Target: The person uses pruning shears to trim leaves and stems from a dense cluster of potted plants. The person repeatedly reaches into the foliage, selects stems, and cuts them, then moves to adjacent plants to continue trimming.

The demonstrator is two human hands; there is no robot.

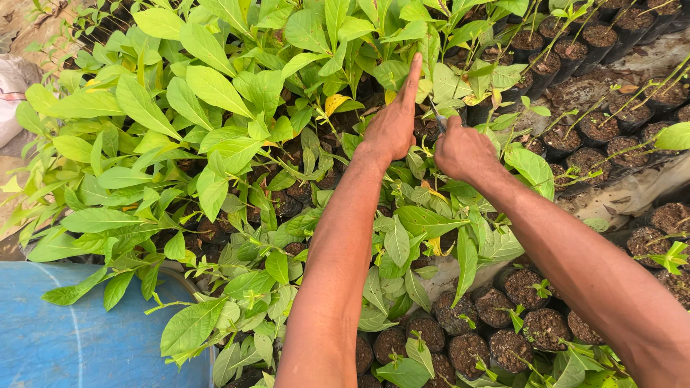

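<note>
Both my arms reach forward over a dense bed of leafy green seedlings (215,144) in black soil-filled bags. My left hand (394,122) is stretched among the upper leaves, index finger pointing up and away, and seems to touch a thin stem; what it grips is hidden. My right hand (463,149) is closed in a fist around a small metal tool (440,121), of which only a short grey tip shows between the two hands. The two hands are close together, a few centimetres apart.
Several black bags of soil with small or bare seedlings (474,345) stand at the lower right and upper right (611,129). A blue round drum lid (79,338) lies at the lower left. A white sack (11,93) sits at the far left edge.
</note>
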